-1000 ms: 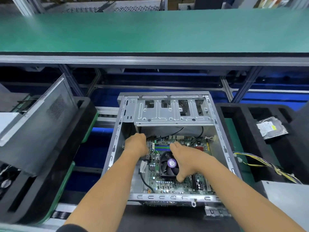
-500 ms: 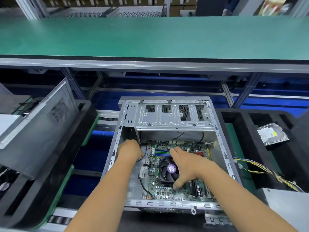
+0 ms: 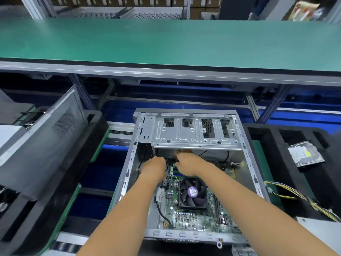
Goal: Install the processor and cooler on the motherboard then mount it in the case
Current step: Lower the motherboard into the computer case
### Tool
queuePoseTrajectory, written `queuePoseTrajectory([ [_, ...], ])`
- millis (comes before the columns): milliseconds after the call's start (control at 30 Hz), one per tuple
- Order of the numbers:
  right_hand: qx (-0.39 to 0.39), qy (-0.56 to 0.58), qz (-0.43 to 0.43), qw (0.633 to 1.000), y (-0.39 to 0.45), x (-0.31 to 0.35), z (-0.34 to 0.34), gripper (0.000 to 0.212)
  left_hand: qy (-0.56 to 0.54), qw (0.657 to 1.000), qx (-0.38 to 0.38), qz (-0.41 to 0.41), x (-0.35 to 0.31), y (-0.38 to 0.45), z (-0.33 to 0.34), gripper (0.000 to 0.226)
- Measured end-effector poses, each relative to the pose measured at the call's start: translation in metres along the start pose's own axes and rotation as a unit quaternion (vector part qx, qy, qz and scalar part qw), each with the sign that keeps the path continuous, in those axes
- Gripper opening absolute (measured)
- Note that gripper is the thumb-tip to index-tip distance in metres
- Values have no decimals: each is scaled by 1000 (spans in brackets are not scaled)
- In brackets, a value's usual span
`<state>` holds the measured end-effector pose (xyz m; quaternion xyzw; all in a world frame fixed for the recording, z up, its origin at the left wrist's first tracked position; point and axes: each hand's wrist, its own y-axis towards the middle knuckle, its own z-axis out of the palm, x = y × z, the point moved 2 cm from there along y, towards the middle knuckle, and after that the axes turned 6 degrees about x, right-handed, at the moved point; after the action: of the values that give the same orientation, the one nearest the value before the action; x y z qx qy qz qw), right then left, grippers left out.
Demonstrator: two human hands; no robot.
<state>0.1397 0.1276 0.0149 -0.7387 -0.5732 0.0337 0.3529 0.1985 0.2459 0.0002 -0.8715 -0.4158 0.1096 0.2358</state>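
Both hands are deep in the case, up at the far end of the motherboard right under the drive cage. The left hand is knuckles-up with fingers curled down by the board's far-left corner, next to some black cables; can't tell if it's actually gripping anything. The right hand reaches further in, fingertips tucked under the cage edge and hidden, so can't tell what it has either. The hands sit close together, nearly touching.

The motherboard lies flat on the case floor, and the cooler with its purple-sticker fan sits on it, just near of both wrists. A grey connector on a black cable hangs by the left forearm.

Outside the case: a black foam tray to the right holding a hard drive, a yellow-black wire bundle near it, a tilted grey side panel on the left, and the green bench across the far side.
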Motion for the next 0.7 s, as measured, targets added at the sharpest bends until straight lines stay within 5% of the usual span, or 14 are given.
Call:
queuePoseTrajectory([
  [133, -9, 22, 4, 1000, 27, 11, 2, 34, 6, 1000, 1, 4, 0, 2, 3, 23],
  [467, -22, 60, 18, 998, 47, 13, 9, 15, -52, 992, -60, -95, 10, 2, -4, 27],
  [600, 10, 56, -45, 997, 40, 6, 8, 28, -197, 973, -57, -110, 13, 0, -7, 10],
  [700, 19, 62, -54, 996, 38, 6, 5, 12, -325, 936, -35, -128, 16, 3, -10, 20],
])
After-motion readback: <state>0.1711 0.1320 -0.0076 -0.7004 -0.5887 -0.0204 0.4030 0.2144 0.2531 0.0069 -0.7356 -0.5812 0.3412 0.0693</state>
